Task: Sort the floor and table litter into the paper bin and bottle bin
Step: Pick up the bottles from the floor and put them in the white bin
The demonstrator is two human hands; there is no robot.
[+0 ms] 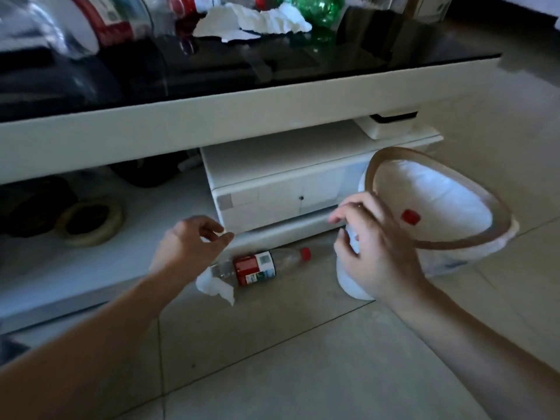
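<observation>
Tiled floor (pixel 303 359): lined bin (pixel 448 247) holding red-capped bottle (pixel 410 217); second bottle (pixel 266 266) beside tissue (pixel 213 287). Left hand (pixel 191 244) loosely open; right hand (pixel 375 253) gripping white object (pixel 351 280).

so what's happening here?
A person is crouched by a low table, sorting litter. The right hand holds something white beside the lined bin, which already has a red-capped item inside. The left hand hovers, holding nothing, above a clear bottle and a crumpled tissue on the floor. More bottles and paper sit on the table.
</observation>
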